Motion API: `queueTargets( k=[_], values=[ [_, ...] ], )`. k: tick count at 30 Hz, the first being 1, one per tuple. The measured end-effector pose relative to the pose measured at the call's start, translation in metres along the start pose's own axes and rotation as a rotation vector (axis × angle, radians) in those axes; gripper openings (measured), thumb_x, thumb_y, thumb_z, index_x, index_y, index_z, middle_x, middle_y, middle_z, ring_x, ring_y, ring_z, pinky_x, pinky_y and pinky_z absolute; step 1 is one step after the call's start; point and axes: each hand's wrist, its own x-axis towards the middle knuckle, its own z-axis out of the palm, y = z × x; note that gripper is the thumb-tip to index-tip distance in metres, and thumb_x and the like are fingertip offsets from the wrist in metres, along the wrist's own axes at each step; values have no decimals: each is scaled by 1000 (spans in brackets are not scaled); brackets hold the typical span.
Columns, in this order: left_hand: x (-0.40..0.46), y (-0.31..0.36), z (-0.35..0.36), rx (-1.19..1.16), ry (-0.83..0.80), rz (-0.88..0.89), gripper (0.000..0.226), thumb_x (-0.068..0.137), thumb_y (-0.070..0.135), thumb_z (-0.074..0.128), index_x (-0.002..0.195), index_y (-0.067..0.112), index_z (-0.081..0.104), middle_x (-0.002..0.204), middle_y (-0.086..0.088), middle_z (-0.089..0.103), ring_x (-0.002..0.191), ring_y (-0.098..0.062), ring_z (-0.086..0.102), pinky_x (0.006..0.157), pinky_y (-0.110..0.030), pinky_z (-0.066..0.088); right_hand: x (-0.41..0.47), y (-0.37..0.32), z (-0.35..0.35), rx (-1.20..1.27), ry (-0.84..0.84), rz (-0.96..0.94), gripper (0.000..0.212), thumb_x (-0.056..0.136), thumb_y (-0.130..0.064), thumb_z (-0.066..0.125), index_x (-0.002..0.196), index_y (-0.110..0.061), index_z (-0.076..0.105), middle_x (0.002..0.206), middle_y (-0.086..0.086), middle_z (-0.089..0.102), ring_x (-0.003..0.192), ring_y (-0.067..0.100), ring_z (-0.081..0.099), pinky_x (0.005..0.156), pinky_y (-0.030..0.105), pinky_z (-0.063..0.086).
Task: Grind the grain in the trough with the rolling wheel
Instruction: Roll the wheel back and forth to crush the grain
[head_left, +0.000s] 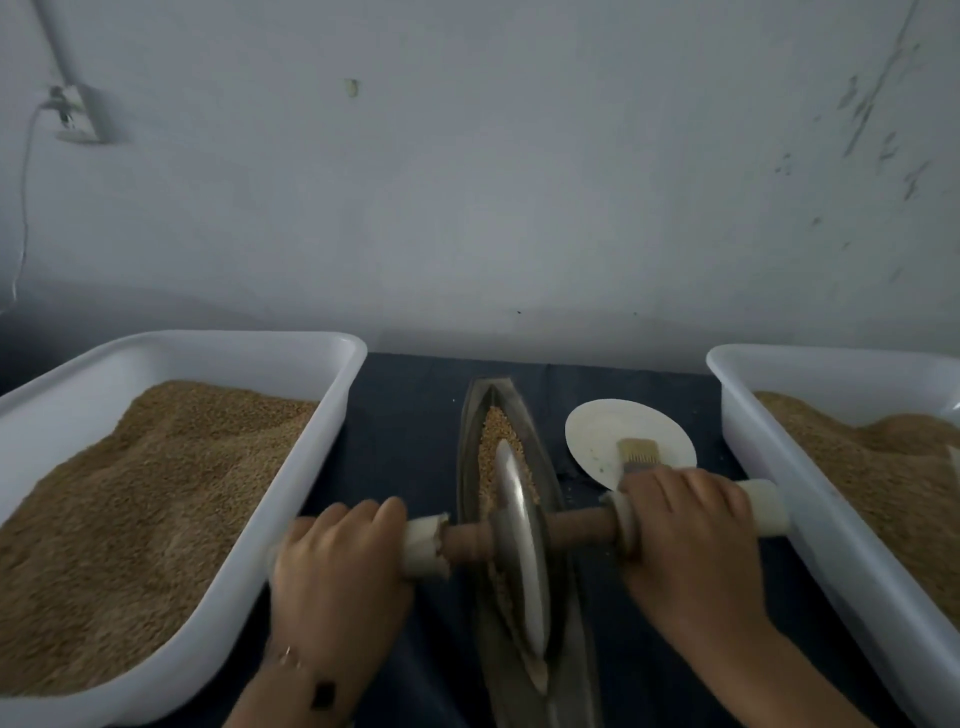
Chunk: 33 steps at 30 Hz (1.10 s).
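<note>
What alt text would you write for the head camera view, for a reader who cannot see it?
Two bare hands, left hand and right hand, grip the white-wrapped wooden axle of a metal rolling wheel standing in a narrow boat-shaped metal trough of tan grain. White plastic tubs of grain flank it; a small brush lies on a white plate.

Grain-processing workroom; grain-filled tubs (171, 364); grinding trough (550, 488); bare wall (519, 182)
</note>
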Motion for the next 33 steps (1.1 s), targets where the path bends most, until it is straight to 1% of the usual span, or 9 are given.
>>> queueTargets(
  k=[3,6,9,13,17,23,25,29,33],
  values=[
    [32,-4,21,11,-55,-76,26,62,16,78,64,20,53,59,5,56,54,-16,50,57,-28,35,29,6,29,-21,-137,26,32,57,-12,82,69,-19,53,65,-2,55,63,21,52,62,33,39],
    [68,-9,38,131,-63,-163,13,84,30,58,80,27,46,83,10,59,73,-9,48,67,-25,31,61,13,61,-91,-266,98,23,78,-22,66,73,-23,44,74,-4,58,72,18,52,66,30,30],
    [90,-10,48,134,-45,-199,16,84,28,58,79,26,42,85,9,59,78,-11,51,68,-25,30,79,16,75,-100,-284,139,21,83,-24,60,76,-25,40,81,-6,61,79,15,54,69,28,31],
    [76,-9,46,76,2,-178,20,71,13,72,69,17,53,68,-1,60,62,-19,51,62,-28,33,66,7,56,-120,-285,145,9,84,-23,59,83,-22,50,85,-3,60,82,17,54,74,31,37],
    [32,-8,25,13,60,-70,34,48,0,83,54,11,51,48,-4,51,43,-23,47,48,-29,38,25,-5,13,-55,-155,29,32,60,-13,80,85,-14,60,82,3,61,78,26,58,74,43,47],
    [-20,-5,-11,59,184,47,19,65,24,63,58,19,46,51,4,44,45,-21,43,49,-30,31,-17,2,-23,-20,-30,20,57,44,-11,85,92,-19,54,84,-1,59,87,21,45,77,35,31],
    [-18,-3,-13,63,187,49,23,58,18,69,57,18,47,50,2,44,44,-22,43,49,-30,29,-16,3,-18,-25,-42,7,58,41,-11,86,88,-19,53,79,0,58,82,22,47,75,36,33],
    [18,-2,5,108,112,28,34,44,2,82,54,14,51,48,-1,49,43,-23,47,49,-30,35,7,10,19,-9,-200,81,36,57,-9,81,73,-20,51,70,-4,51,66,21,47,62,34,35],
    [70,-5,31,192,-18,-90,16,69,14,71,72,18,56,69,1,61,65,-18,55,63,-28,32,43,21,65,-34,-265,184,21,81,-19,62,73,-21,42,73,-4,50,70,20,45,64,32,29]
  ],
)
